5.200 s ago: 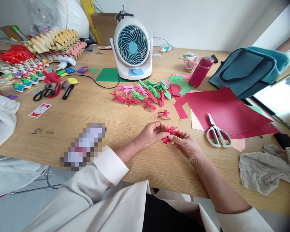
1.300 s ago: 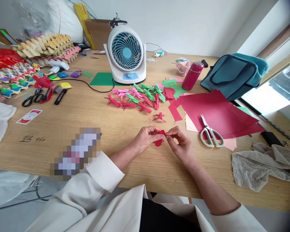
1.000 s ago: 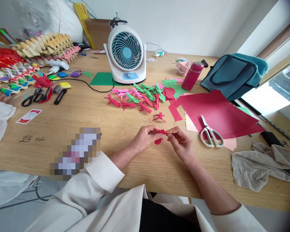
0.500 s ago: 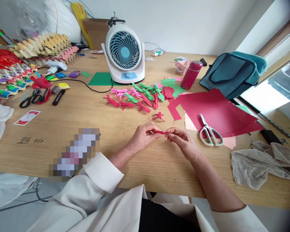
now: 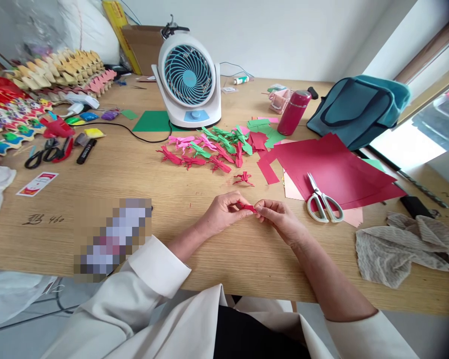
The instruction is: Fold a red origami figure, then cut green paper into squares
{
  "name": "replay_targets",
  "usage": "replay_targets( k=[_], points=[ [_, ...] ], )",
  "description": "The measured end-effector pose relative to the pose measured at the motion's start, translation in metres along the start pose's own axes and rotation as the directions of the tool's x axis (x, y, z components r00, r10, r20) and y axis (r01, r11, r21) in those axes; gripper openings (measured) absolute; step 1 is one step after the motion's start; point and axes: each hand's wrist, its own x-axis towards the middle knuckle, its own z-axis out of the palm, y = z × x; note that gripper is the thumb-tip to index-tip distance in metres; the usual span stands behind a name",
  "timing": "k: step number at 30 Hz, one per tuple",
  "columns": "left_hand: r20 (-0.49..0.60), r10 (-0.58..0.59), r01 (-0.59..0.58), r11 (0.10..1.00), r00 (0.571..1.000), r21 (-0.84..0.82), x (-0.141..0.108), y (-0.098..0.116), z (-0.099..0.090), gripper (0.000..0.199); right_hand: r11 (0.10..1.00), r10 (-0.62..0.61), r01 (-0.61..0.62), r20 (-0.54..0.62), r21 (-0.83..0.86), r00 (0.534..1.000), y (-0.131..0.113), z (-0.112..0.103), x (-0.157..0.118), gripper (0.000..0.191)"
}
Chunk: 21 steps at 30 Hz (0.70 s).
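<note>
Paper piece, folded, red, slimmer-looking than moments ago; pinched by left hand and, at three o'clock, right hand; likely mid-shaping.

Looks like matt paper in the folded red piece and folded figures, smooth across the large red sheets. Shows grained wood on the worktop, bright metal and pale plastic in the scissors, smooth plastic on the fan, gloss on the red flask, rough crinkled cloth in the rag.
</note>
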Motion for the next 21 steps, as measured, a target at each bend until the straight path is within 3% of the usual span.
replay_targets(
  k=[13,21],
  points=[
    [-0.076,-0.049,0.047,0.999,0.996,-0.026,-0.0033,-0.0012,0.0068,0.021,0.993,0.055,-0.059,0.036,0.099,0.998,0.0016,0.0000,0.0014,0.036],
    [-0.119,0.110,-0.110,0.994,0.987,0.009,-0.0033,-0.0033,0.0074,0.016,0.990,0.069,-0.074,0.043,0.117,0.997,0.0053,-0.0026,0.0026,0.034]
  ],
)
